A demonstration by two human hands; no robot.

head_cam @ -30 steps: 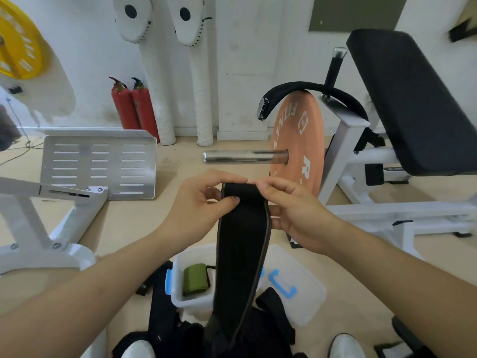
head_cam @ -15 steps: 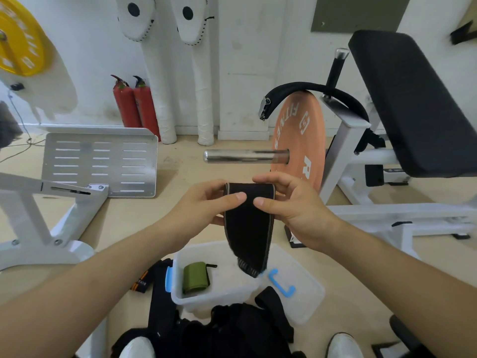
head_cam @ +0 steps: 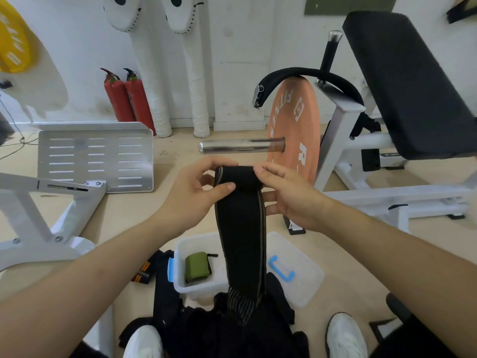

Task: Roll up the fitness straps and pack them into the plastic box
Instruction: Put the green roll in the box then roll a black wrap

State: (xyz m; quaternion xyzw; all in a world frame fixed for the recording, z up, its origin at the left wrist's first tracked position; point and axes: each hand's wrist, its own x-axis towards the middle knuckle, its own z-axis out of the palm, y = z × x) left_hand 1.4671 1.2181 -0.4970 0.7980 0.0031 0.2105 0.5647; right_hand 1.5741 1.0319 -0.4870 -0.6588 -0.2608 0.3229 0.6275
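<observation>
- Black woven webbing with a pale stripe down each edge: the black strap (head_cam: pixel 240 228) is held up in the air by both hands. Its top end is wound into a short roll (head_cam: pixel 237 177), and the rest hangs straight down to a striped tail (head_cam: pixel 241 303) above the heap at the feet.
- The left hand (head_cam: pixel 191 197) grips the roll's left end, thumb pressed on the front and fingers curled behind.
- The right hand (head_cam: pixel 289 195) pinches the right end, fingertips on top and the other fingers curled behind the hanging part.
- Handling, as a judgement: the strap looks light, soft and limp, perhaps a little springy, so the roll would loosen if let go. It is best held at both ends of the roll, thumbs on the front, with the tail taut and its edges lined up.
- Straight below, on the floor (head_cam: pixel 167 215), stands the open plastic box (head_cam: pixel 180 280). A rolled green strap (head_cam: pixel 197 267) lies in its left half; the hanging strap hides much of the rest.
- A clear lid (head_cam: pixel 304 288) with a blue latch (head_cam: pixel 280 270) lies just beside the box's right side.
- An orange-and-black strap (head_cam: pixel 144 272) lies near the box's left side. A heap of black straps (head_cam: pixel 219 329) sits at its near side, between two white shoes (head_cam: pixel 346 334).
- The floor is smooth and beige.
- Farther off are:
  - an orange weight plate (head_cam: pixel 291 120) on a chrome bar (head_cam: pixel 240 146);
  - a padded bench (head_cam: pixel 413 86) to the right;
  - a slotted metal plate (head_cam: pixel 95 156) to the left;
  - two red fire extinguishers (head_cam: pixel 129 99) against the white wall.
</observation>
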